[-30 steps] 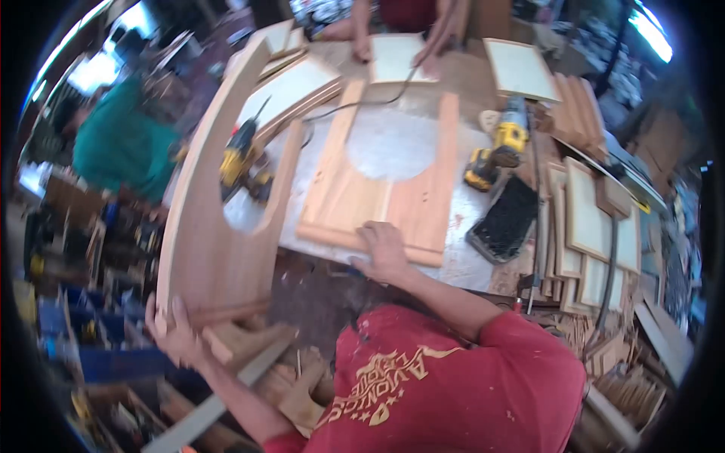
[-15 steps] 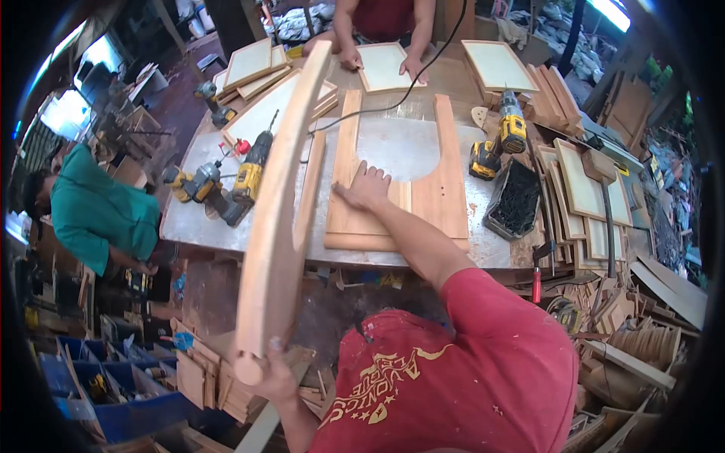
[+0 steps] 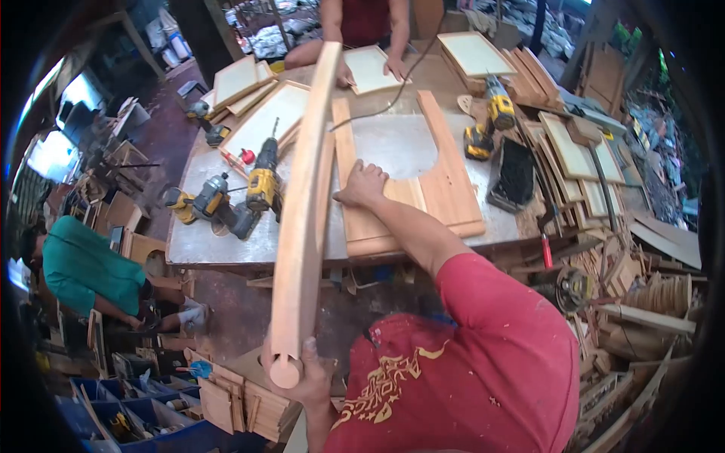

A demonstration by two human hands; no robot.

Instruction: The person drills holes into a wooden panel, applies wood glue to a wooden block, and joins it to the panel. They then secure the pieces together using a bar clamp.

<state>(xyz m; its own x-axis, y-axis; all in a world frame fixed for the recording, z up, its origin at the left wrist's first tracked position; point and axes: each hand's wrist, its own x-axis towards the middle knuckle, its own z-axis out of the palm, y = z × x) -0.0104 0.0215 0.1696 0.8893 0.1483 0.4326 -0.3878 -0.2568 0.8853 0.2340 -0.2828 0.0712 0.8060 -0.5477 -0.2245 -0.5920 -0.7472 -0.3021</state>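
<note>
My left hand [image 3: 319, 375] grips the lower end of a long wooden panel [image 3: 298, 226] held up on edge, with a rounded rail end showing at the bottom. Beyond it, a U-shaped wooden panel [image 3: 445, 196] lies flat on the metal-topped table [image 3: 204, 245], its curved cut-out facing away from me and a rounded rail along its near edge. My right hand [image 3: 364, 185] rests on this panel's left side, fingers spread and thumb near the left edge. The raised panel hides part of the table to the left.
Yellow-black cordless drills [image 3: 263, 181] stand at the table's left, another drill [image 3: 498, 106] at the right beside a black bin of screws [image 3: 512, 177]. Framed panels [image 3: 476, 54] are stacked at the back and right. Across the table a co-worker's hands [image 3: 394, 68] touch a framed panel; a person in green [image 3: 91, 260] bends at left.
The raised panel and my left hand have shifted right in the view, and the panel stands more edge-on. My right hand stays on the flat panel. The person in green has bent lower.
</note>
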